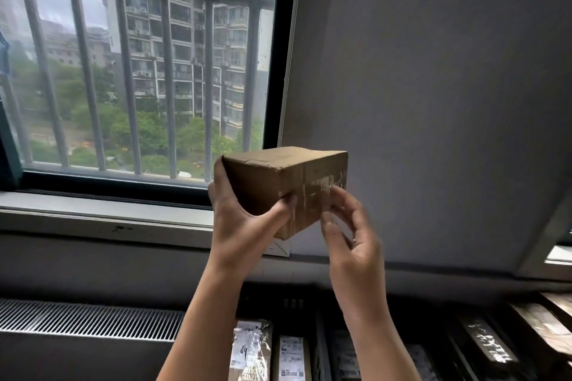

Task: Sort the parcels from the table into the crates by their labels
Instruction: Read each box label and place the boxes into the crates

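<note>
Held up at centre: box (278,176). The left hand (241,219) grips its 8 o'clock end, thumb across the front. The right hand (353,238) pinches the 4 o'clock corner. More parcels (250,349) at 6 o'clock.

An upper-floor room: barred window (139,71), vent grille (86,318), labelled parcels (291,353).

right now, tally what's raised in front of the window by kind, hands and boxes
hands: 2 (left hand, right hand)
cardboard box, held up: 1
total: 3
The parcels below are cropped and blurred, so they are not counted.
</note>
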### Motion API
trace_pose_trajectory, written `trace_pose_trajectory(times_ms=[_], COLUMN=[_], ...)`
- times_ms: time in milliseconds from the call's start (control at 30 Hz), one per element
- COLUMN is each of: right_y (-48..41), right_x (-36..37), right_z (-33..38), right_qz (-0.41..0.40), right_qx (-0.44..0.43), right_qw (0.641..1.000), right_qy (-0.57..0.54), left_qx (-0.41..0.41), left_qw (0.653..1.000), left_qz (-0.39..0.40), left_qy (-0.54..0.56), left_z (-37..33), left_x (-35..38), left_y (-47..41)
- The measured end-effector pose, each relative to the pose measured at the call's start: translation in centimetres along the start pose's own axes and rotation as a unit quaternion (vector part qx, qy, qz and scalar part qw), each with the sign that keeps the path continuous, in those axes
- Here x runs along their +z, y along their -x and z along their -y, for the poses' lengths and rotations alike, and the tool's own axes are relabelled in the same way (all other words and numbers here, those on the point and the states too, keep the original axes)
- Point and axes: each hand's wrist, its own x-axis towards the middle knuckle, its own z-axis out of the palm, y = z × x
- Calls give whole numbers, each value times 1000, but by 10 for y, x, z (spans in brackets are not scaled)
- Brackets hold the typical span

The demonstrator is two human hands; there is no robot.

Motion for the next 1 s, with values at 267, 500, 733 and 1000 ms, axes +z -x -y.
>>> trace_pose_trajectory(times_ms=[267, 500, 733, 1000], right_y=[-11, 2, 9, 13], right_x=[-36, -31, -23, -30], right_z=[-10, 2, 9, 22], right_qz=[-38, -40, -80, -78], right_qx=[55, -6, -43, -81], right_qw=[998, 998, 996, 994], right_qy=[7, -49, -15, -14], left_qx=[-58, -26, 10, 69], left_qw=[981, 971, 991, 992], left_qz=[84, 105, 46, 47], left_qy=[167, 211, 126, 93], left_z=[-1, -5, -18, -35], left_x=[-12, -19, -21, -20], left_y=[8, 9, 11, 17])
